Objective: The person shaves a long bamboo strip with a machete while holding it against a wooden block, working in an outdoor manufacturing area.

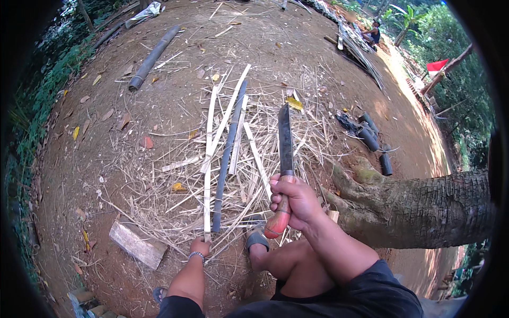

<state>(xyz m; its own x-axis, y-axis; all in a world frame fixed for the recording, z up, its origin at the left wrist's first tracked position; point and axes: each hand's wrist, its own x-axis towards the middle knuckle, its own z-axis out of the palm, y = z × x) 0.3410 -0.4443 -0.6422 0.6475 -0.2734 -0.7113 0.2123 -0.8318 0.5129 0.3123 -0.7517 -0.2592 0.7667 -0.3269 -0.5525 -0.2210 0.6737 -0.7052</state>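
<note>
While your right hand [297, 197] wraps tight round the red-ended wooden handle [279, 220] of a dark steel machete [286, 151], blade pointing away, your left hand [200, 246] closes on the near end of a long pale bamboo strip [207, 196], its axis running forward over straw-coloured shavings [164, 222].

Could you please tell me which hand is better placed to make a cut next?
Probably the right hand: it grips the machete, whose blade points forward. The left hand has no tool and holds the near end of a pale strip, so it seems better placed for steadying.
</note>
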